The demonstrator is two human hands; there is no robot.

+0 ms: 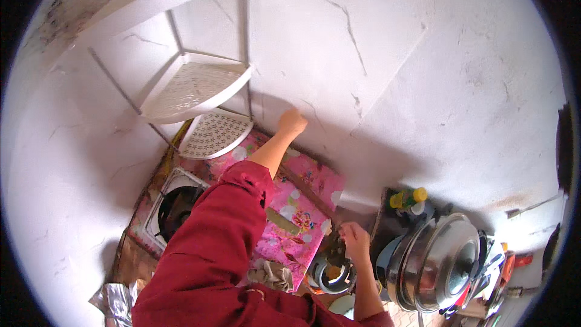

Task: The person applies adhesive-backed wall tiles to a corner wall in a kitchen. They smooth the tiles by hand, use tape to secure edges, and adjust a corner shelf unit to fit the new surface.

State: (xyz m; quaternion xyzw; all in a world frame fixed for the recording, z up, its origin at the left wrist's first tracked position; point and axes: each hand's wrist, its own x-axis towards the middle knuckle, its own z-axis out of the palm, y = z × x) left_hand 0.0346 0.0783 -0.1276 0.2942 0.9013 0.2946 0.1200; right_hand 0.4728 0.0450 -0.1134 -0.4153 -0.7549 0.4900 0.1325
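My left hand (292, 122), at the end of an outstretched arm in a red sleeve, is curled against or very near the white wall with grey veining (354, 77). Whatever may be inside its fingers is hidden. Below it lies a pink floral table cover (313, 240) on a tabletop. My right hand (356, 238) hangs lower, just past the right edge of that table, with bent fingers; a grip on anything cannot be made out. A brown strip (308, 190) and a shorter greenish strip (281, 220) lie on the cover, beside a crumpled cloth (277, 274).
A white corner shelf (195, 86) stands at the back left, its lower tier (215, 134) near the tabletop. The gas stove (174, 211) is partly behind my left arm. To the right are a large lidded metal pot (435, 263) and a yellow-capped bottle (408, 197).
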